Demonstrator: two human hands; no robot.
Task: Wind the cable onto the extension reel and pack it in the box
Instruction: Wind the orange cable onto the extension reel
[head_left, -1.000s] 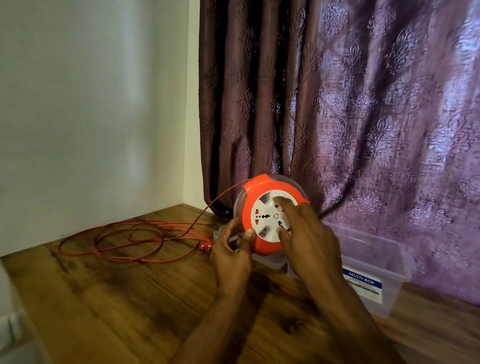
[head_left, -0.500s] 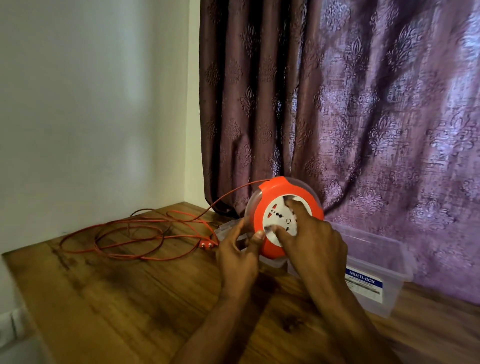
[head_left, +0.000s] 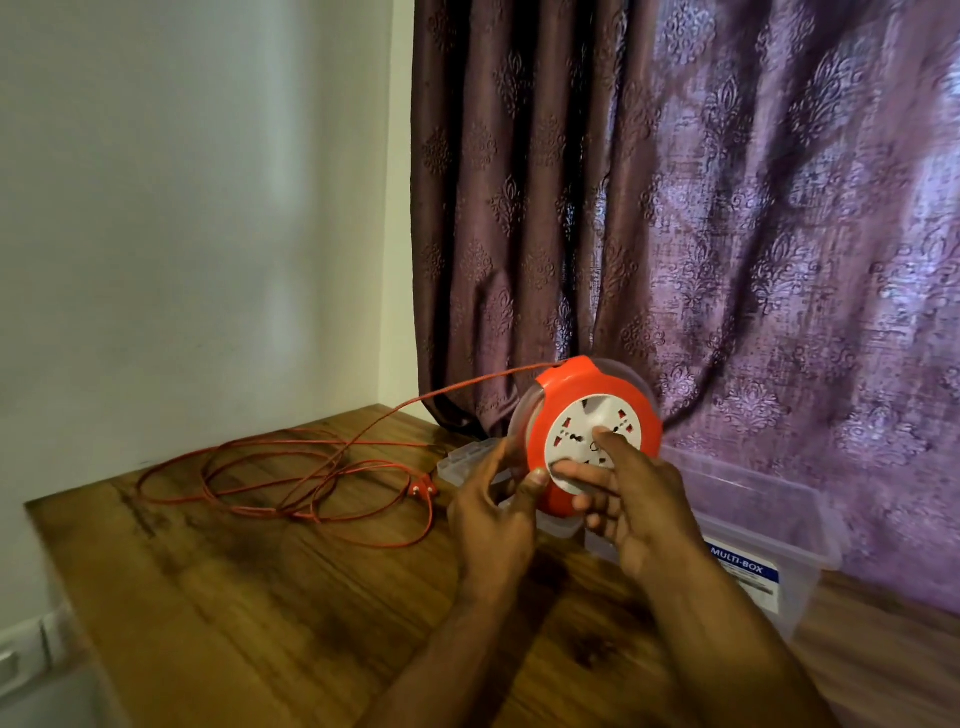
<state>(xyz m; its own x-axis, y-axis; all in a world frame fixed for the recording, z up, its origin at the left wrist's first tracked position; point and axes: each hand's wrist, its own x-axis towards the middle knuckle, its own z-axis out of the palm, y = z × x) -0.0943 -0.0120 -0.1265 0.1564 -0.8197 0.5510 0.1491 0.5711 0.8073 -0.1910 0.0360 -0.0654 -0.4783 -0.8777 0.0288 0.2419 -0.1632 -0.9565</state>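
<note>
Reel: I see the orange extension reel (head_left: 592, 441) held up on edge above the table, white socket face (head_left: 587, 436) turned toward the camera, clear flange behind it.
Left hand: my view has the left hand (head_left: 493, 514) curled round the reel's lower-left rim, thumb pressed on the orange edge, fingers behind the clear flange. Clamped on the reel.
Right hand: the right hand (head_left: 634, 509) lies over the lower right of the socket face, index fingertip on the white disc near its centre, other fingers bent against the disc's lower edge. It presses there; I cannot tell whether it truly grips.
Cable: the orange cable (head_left: 322, 467) leaves the reel's top just above the left hand's hold, runs taut down and left, then lies in loose loops on the table well left of both hands.
Plug: orange plug (head_left: 423, 488) on the wood, just left of the left hand, not touching it.
Box: clear plastic box (head_left: 769, 525) labelled MULTI-BOX stands behind and right of the right hand; its clear lid (head_left: 467, 460) lies under the reel.
Surface: wooden table (head_left: 260, 597), curtain (head_left: 727, 208) behind.
</note>
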